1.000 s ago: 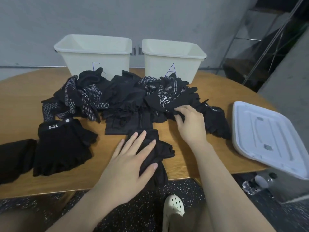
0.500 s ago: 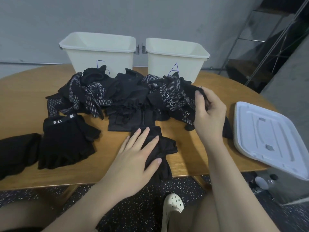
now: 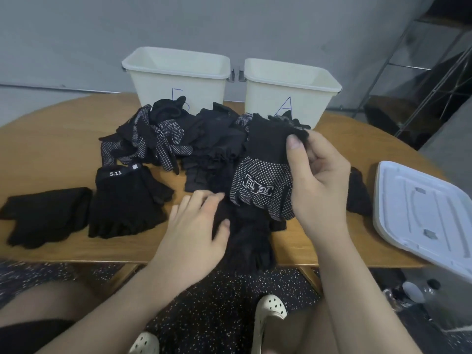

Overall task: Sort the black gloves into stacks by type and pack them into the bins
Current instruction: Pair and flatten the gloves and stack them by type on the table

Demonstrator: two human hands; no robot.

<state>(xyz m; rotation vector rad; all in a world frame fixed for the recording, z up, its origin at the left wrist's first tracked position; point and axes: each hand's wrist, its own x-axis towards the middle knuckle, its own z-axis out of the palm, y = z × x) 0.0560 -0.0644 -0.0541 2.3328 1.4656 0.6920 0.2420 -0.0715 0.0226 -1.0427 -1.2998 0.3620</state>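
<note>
The wooden table (image 3: pixel 357 149) was round-edged, with bare wood free at its far left. At its back edge stood bin B (image 3: pixel 178 80) and bin A (image 3: pixel 291 90), side by side. A white lid (image 3: pixel 421 210) hung over the right edge. The glove pile (image 3: pixel 178 144) lay just before the bins. The right hand (image 3: pixel 316 180) pinched a dotted glove (image 3: pixel 263 180), lifted above the table. The left hand (image 3: pixel 194 233), fingers straight, pressed a plain glove (image 3: pixel 250 241) at the near edge.
</note>
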